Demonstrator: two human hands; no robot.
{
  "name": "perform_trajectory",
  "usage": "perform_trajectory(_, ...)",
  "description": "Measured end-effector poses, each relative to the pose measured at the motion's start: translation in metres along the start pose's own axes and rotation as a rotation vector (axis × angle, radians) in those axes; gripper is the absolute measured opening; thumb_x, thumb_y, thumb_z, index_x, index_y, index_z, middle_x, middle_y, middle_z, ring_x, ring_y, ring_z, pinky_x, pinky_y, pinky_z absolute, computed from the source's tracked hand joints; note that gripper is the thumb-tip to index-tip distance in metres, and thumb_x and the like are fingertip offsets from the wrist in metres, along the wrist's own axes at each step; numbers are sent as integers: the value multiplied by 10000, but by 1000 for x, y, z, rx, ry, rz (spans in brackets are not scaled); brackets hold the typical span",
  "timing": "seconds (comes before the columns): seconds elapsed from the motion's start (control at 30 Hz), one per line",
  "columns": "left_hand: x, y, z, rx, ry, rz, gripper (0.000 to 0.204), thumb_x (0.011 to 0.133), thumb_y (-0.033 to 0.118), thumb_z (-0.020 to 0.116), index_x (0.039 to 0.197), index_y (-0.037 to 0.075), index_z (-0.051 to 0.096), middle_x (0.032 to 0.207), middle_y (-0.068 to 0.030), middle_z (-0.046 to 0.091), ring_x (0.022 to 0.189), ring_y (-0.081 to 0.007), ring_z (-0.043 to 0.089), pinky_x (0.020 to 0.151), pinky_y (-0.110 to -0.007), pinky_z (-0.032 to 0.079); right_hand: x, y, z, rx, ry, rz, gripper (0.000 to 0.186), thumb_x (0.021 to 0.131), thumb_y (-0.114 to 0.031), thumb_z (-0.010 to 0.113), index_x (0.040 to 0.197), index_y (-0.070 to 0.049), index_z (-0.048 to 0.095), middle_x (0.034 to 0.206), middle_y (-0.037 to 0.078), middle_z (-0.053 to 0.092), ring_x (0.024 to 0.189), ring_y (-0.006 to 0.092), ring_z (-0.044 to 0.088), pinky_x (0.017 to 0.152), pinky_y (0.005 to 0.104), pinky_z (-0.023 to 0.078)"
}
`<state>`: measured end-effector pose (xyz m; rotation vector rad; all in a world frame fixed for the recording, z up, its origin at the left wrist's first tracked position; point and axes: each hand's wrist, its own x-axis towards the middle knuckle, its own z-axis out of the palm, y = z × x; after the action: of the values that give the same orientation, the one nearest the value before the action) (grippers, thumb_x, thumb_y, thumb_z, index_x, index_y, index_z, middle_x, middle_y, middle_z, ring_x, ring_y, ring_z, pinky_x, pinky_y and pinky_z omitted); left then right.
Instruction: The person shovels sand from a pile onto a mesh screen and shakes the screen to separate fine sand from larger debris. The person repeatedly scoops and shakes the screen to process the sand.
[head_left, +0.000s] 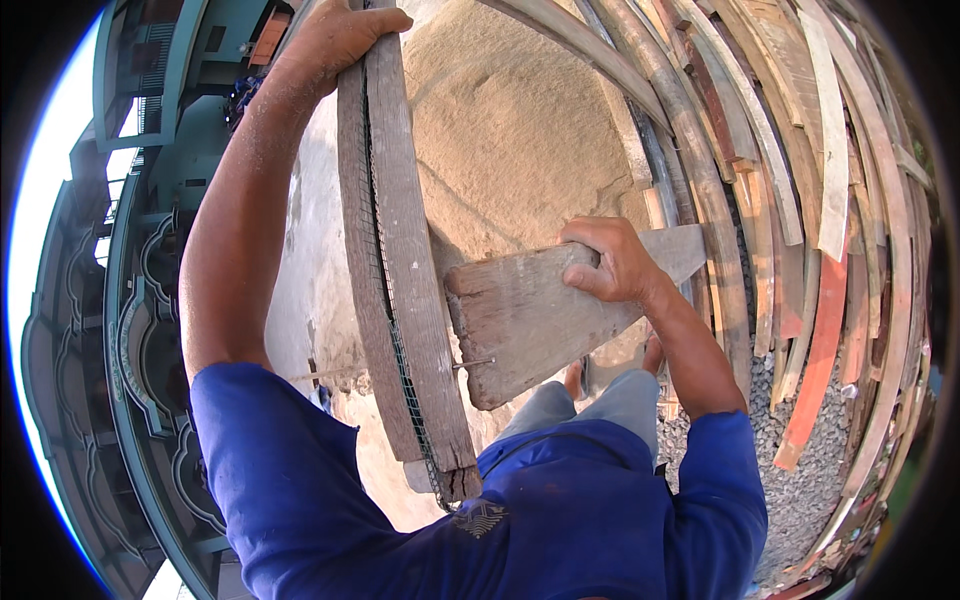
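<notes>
My left hand (338, 42) is closed round the far end of a weathered wooden frame (408, 210). The frame stands nearly edge-on as two long grey beams side by side, with wire mesh (402, 372) showing in the gap between them. Its near end comes close to my shirt. To the right, my right hand (612, 262) grips the upper edge of a broad, worn wooden board (535, 310), thumb on the near face. A nail (476, 363) sticks out between the board's left end and the frame; whether it joins them I cannot tell.
A large heap of sand (510, 110) lies beyond the board. Stacked planks and poles (780, 130) fill the right side, one painted red-orange (822, 350), over grey gravel (795, 505). Concrete ground (315, 250) shows left of the frame. A green building (150, 300) stands at far left.
</notes>
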<state>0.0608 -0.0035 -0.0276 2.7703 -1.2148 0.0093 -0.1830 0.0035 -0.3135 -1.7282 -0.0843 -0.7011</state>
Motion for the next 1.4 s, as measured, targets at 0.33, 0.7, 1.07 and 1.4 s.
perform_trajectory(0.33,-11,18,0,-217,13,-57,661,727,245,696,1194,-148,444,948,-262,624,760,-263,679,645,-353,575,-7,4,-10,65,10,-27,589,787,-606,623,863,-22,650,763,141,632,718,319,640,624,370,490)
perform_trajectory(0.7,-15,24,-3,-219,23,-155,629,719,224,690,1182,-129,452,955,-244,623,753,-255,665,673,-358,556,-15,-3,-6,187,78,46,545,826,-543,639,937,-9,660,845,144,660,795,267,653,690,339,499)
perform_trajectory(1.07,-12,6,2,-250,35,-60,709,693,266,692,1258,-93,458,1028,-235,630,809,-250,663,739,-351,533,-66,7,-15,150,703,313,388,948,-341,580,1038,30,646,915,121,675,878,184,636,783,296,484)
perform_trajectory(1.4,-7,5,6,-396,-42,9,610,746,217,655,1268,-52,489,1023,-189,644,823,-239,651,748,-341,521,-343,38,23,-331,707,1303,327,900,-293,593,1029,1,654,914,180,680,841,293,655,749,370,490)
